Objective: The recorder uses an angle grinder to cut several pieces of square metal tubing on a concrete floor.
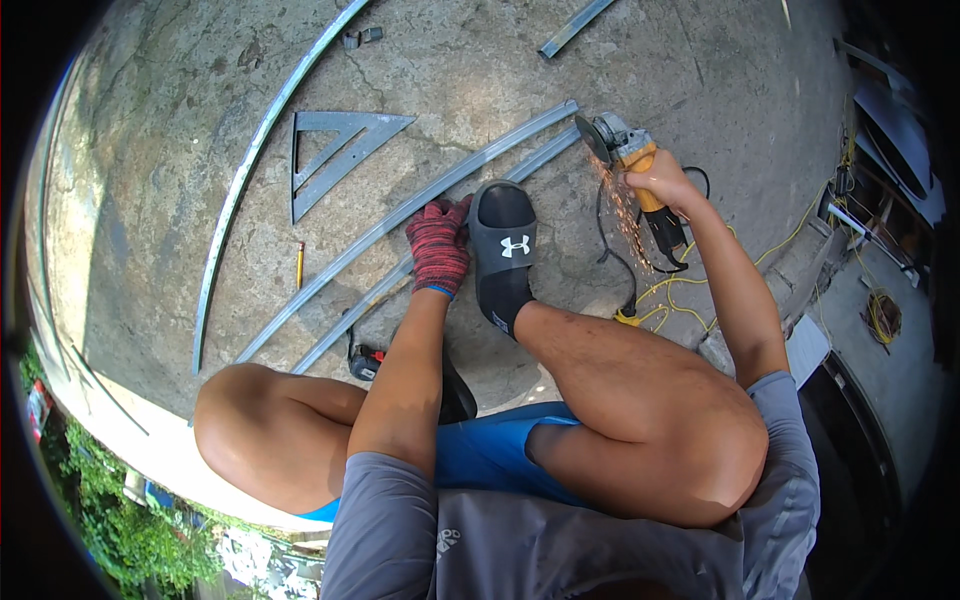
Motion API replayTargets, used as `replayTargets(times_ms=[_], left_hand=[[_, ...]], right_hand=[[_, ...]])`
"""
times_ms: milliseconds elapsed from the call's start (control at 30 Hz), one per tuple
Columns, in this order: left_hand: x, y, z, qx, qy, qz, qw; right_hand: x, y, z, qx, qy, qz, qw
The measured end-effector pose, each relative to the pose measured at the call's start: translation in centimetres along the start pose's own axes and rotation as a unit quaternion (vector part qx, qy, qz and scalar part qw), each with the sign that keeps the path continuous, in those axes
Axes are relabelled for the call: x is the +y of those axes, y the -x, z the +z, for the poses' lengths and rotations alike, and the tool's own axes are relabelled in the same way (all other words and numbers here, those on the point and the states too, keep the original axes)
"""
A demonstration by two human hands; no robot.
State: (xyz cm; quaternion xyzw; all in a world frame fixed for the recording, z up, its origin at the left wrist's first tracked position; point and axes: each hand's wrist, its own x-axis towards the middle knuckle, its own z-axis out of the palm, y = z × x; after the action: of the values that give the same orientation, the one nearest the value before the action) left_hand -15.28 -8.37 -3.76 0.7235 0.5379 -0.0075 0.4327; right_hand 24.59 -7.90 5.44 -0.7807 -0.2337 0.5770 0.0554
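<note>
My right hand [664,182] is bare and wrapped round the yellow and black body of an angle grinder [634,152]. Its disc meets the far right end of a shorter metal channel [545,155], and orange sparks [632,215] spray down toward me. A longer metal channel [350,252] lies alongside, slanting from lower left to upper right. In a red and black knit glove, my left hand [438,245] closes over the channels, its fingertips partly hidden. Just right of it, my foot in a black slide sandal [503,245] rests across the shorter channel.
A metal triangle square [345,160], a yellow pencil [300,266] and a tape measure [366,362] lie on the concrete. A long metal strip [235,200] curves at left; a metal piece [575,28] lies far ahead. Black and yellow cords [670,300] run at right.
</note>
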Motion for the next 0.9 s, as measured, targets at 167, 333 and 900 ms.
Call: replayTargets(times_ms=[167, 333, 900], left_hand=[[0.1, 0.1, -0.2, 0.002, -0.002, -0.001, 1.000], [0.0, 0.1, 0.0, 0.006, -0.001, 0.003, 1.000], [0.6, -0.5, -1.6, 0.012, 0.049, 0.019, 0.999]], right_hand=[[0.5, -0.6, 0.1, 0.020, 0.015, -0.006, 1.000], [0.1, 0.0, 0.0, -0.005, 0.004, 0.003, 1.000], [-1.2, 0.8, -0.9, 0.026, -0.043, -0.032, 0.998]])
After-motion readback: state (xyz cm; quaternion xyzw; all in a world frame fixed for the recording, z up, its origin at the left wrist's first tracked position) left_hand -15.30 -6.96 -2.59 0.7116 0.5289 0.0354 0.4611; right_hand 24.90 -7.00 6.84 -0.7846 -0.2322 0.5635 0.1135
